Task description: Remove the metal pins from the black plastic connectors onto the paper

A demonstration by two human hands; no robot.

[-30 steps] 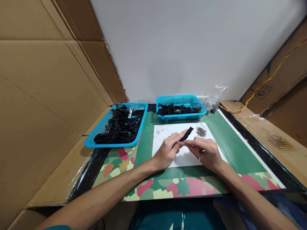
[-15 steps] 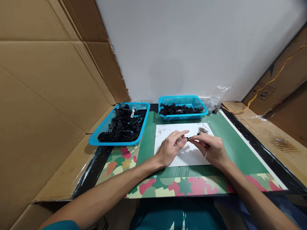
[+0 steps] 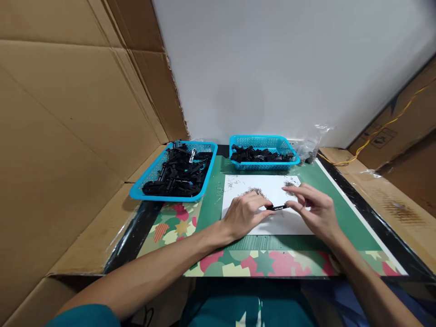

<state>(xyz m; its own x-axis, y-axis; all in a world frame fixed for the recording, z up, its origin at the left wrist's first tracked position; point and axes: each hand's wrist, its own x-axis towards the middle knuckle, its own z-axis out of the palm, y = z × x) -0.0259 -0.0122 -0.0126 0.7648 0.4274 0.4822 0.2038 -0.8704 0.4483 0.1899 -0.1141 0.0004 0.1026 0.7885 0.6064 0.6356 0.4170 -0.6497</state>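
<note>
My left hand (image 3: 245, 214) is closed, with thumb and fingertips pinching one end of a narrow black plastic part (image 3: 279, 207). This part lies level just over a white sheet (image 3: 235, 222), and small light marks show along its face. At its other end is my right hand (image 3: 316, 210), thumb tip at or very near the part. The right index finger stretches out apart from the thumb, over a small pile of tiny metal pieces (image 3: 289, 185). A wider heap of tiny metal pieces (image 3: 256, 190) lies behind my left hand, partly hidden by it.
A blue basket (image 3: 136, 194) of long black parts stands at the left. Another blue basket (image 3: 264, 166) with smaller black pieces is at the back. Beside it sits a clear plastic bag (image 3: 311, 147). Cardboard walls flank the green mat (image 3: 344, 213), and a yellow cable (image 3: 368, 147) hangs at the right.
My right fingers have parted from their pinch, and that hand has shifted right. The black part now shows lengthwise between the hands. My left hand has lowered slightly, uncovering the middle heap.
</note>
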